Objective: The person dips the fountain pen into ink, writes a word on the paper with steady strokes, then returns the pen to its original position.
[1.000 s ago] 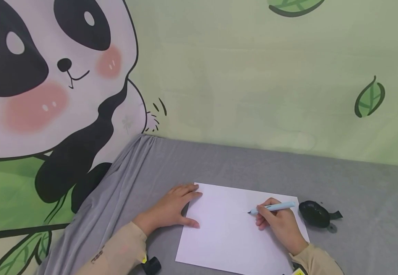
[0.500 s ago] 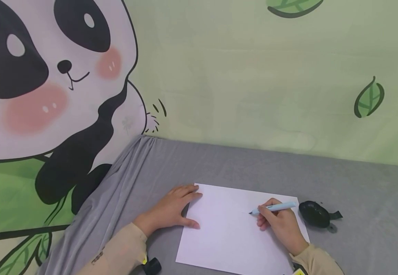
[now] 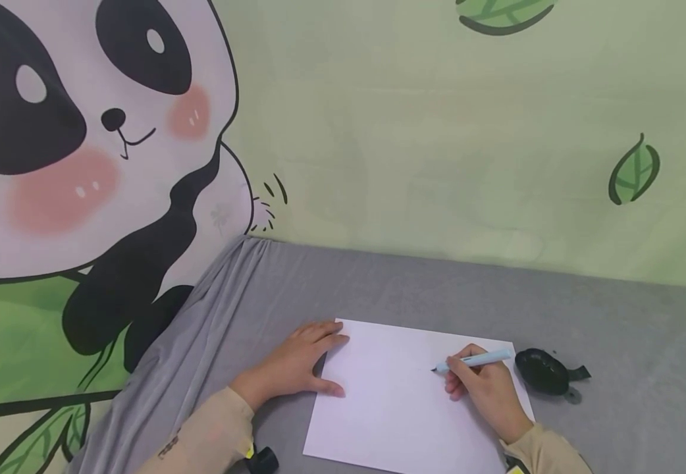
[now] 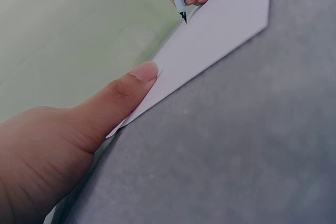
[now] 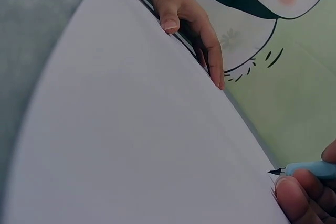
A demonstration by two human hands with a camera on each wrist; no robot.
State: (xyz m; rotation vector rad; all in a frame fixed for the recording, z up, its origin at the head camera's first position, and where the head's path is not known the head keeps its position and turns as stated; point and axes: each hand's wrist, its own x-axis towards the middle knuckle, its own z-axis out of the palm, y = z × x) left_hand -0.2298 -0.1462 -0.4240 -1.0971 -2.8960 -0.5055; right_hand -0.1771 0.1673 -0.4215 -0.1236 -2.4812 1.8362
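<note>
A white sheet of paper (image 3: 390,408) lies on the grey cloth. My right hand (image 3: 488,392) pinches a light blue fountain pen (image 3: 485,358) near its dark nib, above the right part of the sheet. In the right wrist view, the pen (image 5: 310,170) has its nib at the paper's edge line; whether it touches the paper I cannot tell. My left hand (image 3: 295,362) rests on the sheet's left edge, thumb and fingers spread. The left wrist view shows that thumb (image 4: 121,90) lying along the paper (image 4: 210,40).
A glossy black oval object (image 3: 543,372) with a small tail-like strip sits just right of the sheet. Grey cloth (image 3: 390,283) covers the table up to a green backdrop (image 3: 414,164) with a printed panda. A black wrist device (image 3: 263,459) is by the left cuff.
The pen and right hand have shifted very slightly to the right over the sheet. My left hand keeps its place on the paper's edge. The whole view has drifted down a little.
</note>
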